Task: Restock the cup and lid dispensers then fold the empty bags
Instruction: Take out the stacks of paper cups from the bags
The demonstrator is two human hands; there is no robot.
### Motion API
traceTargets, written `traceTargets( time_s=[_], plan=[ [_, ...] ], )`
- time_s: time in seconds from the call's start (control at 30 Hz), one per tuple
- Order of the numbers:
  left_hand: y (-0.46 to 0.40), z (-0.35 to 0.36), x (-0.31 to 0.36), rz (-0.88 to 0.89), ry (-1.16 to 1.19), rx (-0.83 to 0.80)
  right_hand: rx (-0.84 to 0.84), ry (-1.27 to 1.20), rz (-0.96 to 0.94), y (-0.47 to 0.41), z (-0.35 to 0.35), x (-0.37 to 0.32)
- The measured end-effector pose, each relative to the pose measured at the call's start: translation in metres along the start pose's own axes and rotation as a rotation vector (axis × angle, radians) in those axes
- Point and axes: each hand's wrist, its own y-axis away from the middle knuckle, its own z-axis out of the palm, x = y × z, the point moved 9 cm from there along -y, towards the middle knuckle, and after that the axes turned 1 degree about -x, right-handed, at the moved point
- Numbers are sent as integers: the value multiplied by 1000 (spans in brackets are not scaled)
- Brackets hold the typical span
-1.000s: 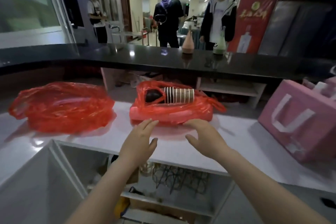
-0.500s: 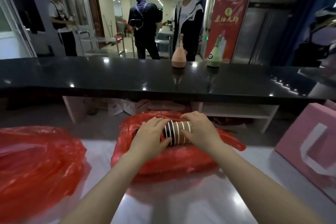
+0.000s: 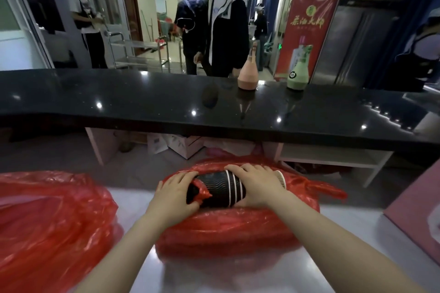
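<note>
Behind a service counter, a pale worktop (image 3: 345, 228) runs under a raised black glossy ledge (image 3: 119, 102). On the worktop lies a red plastic bag (image 3: 238, 228), and on top of it, lying on its side, rests a stack of black ripple-walled paper cups (image 3: 217, 189) with white rims. The left hand (image 3: 172, 195) curls round the stack's closed end, fingers over the top and thumb below, with a scrap of the red bag bunched against the cups there. The right hand (image 3: 258, 185) grasps the rim end, fingers draped over the white rims; one white cup mouth shows just past its knuckles. A second red plastic bag (image 3: 52, 223) sits crumpled to the left, apart from the first. A pink box (image 3: 416, 209) stands at the right edge. On the black ledge stand a pink bottle (image 3: 248, 74) and a green bottle (image 3: 298, 71), near each other. Beyond the ledge three people stand in a lit hallway beside a red banner (image 3: 307, 24).
</note>
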Motion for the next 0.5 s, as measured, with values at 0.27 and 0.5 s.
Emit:
traceTargets(
  time_s=[0.27, 0.5],
  plan=[
    [6, 9, -48, -141, 217, -73, 98, -57, 8, 11, -4, 22],
    [4, -6, -32, -144, 297, -89, 267, -335, 81, 27, -24, 56]
  ],
)
